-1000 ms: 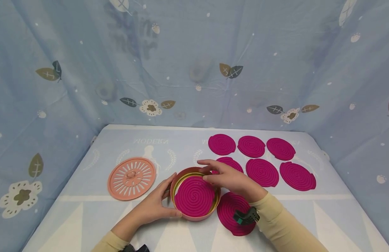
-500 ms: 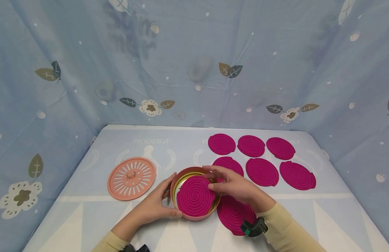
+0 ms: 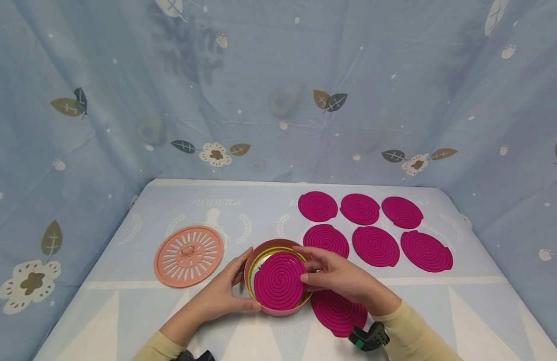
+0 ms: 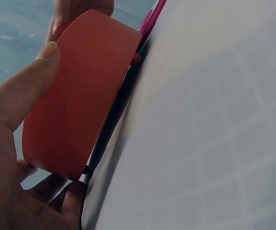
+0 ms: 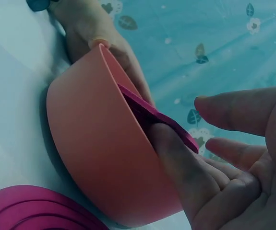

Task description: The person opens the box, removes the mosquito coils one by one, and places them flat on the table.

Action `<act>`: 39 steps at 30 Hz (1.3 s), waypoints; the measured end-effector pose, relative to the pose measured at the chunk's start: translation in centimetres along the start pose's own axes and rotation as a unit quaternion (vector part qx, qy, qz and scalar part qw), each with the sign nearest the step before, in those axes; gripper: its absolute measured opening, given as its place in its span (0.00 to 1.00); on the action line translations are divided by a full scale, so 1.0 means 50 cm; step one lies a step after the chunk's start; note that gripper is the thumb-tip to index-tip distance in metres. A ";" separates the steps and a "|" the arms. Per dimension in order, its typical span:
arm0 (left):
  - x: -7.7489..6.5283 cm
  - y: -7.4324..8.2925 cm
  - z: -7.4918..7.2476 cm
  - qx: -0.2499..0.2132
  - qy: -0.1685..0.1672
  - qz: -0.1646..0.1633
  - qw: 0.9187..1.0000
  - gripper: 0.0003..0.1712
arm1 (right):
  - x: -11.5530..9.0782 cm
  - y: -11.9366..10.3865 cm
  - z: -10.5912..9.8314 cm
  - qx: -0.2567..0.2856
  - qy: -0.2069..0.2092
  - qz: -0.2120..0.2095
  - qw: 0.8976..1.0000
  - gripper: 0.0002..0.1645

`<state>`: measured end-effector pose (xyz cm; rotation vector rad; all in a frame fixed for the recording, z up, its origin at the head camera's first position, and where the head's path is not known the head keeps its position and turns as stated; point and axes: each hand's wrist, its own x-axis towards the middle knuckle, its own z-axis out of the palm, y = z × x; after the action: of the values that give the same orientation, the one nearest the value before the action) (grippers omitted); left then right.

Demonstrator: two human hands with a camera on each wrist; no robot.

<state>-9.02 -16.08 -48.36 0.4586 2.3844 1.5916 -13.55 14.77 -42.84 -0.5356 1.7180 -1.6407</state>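
My left hand (image 3: 219, 296) grips the side of a round pink tin (image 5: 109, 158) with a gold inner rim. In the left wrist view the thumb lies on the wall and the fingers curl at the underside. Inside the tin a magenta spiral mosquito coil (image 3: 280, 282) lies tilted, its right side raised. At that raised edge my right hand (image 3: 339, 273) reaches over the rim. In the right wrist view one finger is under the edge, with the thumb apart above it. The coil's lower part is hidden by the tin wall.
A pink slotted lid (image 3: 188, 256) with a small ring lies on the table at left. Several more mosquito coils (image 3: 375, 246) lie in rows at back right. One loose coil (image 3: 339, 313) lies just right of the tin, partly under the right forearm. A blue curtain (image 3: 278, 90) surrounds the table.
My right hand has moved slightly right and nearer to me along the rim. The mosquito coil in the tin has tilted and its left edge has shifted right. The left hand stays put.
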 end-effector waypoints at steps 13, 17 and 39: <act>-0.001 0.002 -0.001 0.002 -0.003 -0.001 1.000 0.71 | 0.018 0.014 0.013 -0.077 0.074 0.024 0.994 0.36; -0.001 0.003 0.000 0.003 -0.002 -0.001 1.000 0.71 | 0.020 0.015 0.014 -0.078 0.083 0.023 0.993 0.35; 0.000 -0.001 -0.001 0.007 0.002 -0.001 1.000 0.71 | -0.004 0.017 -0.017 0.007 0.103 -0.003 0.995 0.38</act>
<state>-9.03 -16.15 -48.36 0.4561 2.3992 1.5788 -13.87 15.61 -43.66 -0.3749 1.8518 -1.7623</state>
